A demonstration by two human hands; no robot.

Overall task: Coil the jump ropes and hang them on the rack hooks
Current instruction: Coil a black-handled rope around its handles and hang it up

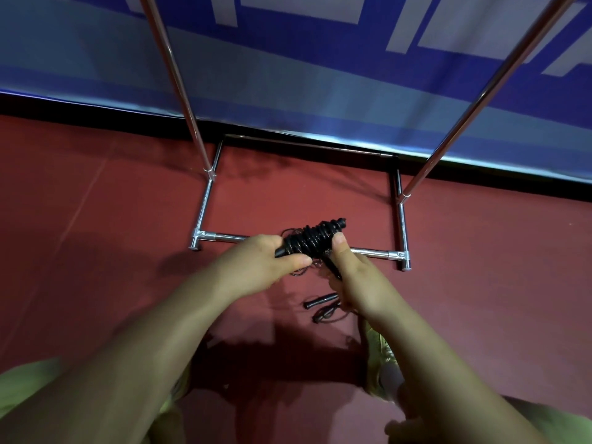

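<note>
A sports hall: red rubbery floor (96, 219) under the hands, blue banner (288, 75) beyond them.

Both hands hold a wound jump rope (315, 240) above the rack base (368, 252); another rope (323, 307) lies nearer on the floor (112, 219)

Dim indoor light, wide-angle bend

Soft shadows of the arms fall on the red floor (96, 219); the rack poles (174, 75) carry bright glints and splay outward, and the lower corners blur.
</note>
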